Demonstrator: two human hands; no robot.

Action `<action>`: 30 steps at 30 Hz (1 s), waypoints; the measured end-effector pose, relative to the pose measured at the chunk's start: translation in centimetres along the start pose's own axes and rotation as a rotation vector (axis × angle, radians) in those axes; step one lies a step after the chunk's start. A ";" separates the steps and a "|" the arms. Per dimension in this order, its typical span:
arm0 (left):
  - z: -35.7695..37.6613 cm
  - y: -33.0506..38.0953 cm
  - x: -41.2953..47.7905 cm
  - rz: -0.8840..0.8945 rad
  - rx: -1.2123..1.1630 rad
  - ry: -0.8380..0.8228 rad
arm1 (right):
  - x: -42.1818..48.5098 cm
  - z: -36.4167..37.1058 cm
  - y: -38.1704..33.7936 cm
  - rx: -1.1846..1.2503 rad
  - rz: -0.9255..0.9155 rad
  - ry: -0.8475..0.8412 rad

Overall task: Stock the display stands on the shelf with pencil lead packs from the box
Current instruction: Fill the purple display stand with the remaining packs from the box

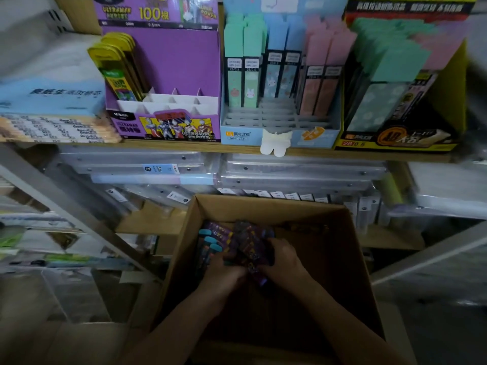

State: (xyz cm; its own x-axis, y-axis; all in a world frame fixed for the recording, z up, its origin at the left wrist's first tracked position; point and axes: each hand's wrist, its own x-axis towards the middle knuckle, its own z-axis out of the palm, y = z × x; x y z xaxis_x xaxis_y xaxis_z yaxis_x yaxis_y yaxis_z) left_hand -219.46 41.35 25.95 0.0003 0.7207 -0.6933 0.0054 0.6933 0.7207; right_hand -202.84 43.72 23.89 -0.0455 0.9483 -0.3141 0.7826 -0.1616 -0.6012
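An open cardboard box (350, 259) sits below the shelf, holding purple pencil lead packs (210, 241) with blue caps. Both hands are down inside it. My left hand (226, 272) and my right hand (282, 256) close together around a bunch of purple lead packs (250, 241). On the shelf above, the purple display stand (168, 61) has a few yellow-topped packs (118, 64) at its left and bare white slots (179, 101) beside them.
A light blue stand (279, 133) holds green, blue and pink packs with open slots in front. A yellow-black stand (400, 138) stands at the right. Stacked paper packs (52, 125) lie at the left. Clear plastic cases (290, 175) fill the shelf below.
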 end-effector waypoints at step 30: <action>-1.0 0.6 0.7 -0.012 -0.146 -0.090 | -0.9 1.5 0.1 0.472 0.112 -0.187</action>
State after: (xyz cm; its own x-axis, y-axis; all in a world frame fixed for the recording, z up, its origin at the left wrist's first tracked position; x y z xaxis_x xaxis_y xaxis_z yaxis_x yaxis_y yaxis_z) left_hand -220.44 42.25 25.94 0.0906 0.7137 -0.6946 -0.1398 0.6997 0.7007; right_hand -203.60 42.48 22.99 -0.1209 0.8602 -0.4954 0.4260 -0.4058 -0.8086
